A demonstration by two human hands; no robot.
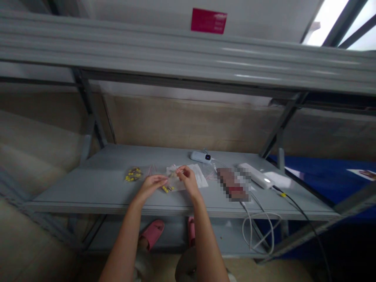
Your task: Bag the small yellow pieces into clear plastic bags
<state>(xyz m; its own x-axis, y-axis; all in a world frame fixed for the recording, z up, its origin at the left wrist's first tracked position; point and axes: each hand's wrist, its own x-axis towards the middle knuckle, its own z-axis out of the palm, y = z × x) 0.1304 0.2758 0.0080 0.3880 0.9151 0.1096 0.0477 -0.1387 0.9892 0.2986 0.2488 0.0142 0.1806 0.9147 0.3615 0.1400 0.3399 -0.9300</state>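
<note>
Over the middle of the grey shelf [96, 184], my left hand [152, 186] has its fingers pinched on the edge of a small clear plastic bag [171, 181]. Small yellow-and-dark pieces [167, 188] show at the bag's lower end, too small to name. My right hand [187, 177] is closed, thumb and fingertips together near the bag's top; whether it grips the bag or a small piece is hard to see. Behind that hand lies a white sheet or flat packet [199, 176]. Left of my hands, several more yellow-and-dark pieces [133, 174] lie in a pile.
A white device with a dark display [201, 157] lies at the back. To the right are a blurred-out reddish-brown object [232, 184], a white power strip [255, 176] and loose white cable [273, 223] hanging over the front edge. An upper shelf beam [176, 55] crosses above.
</note>
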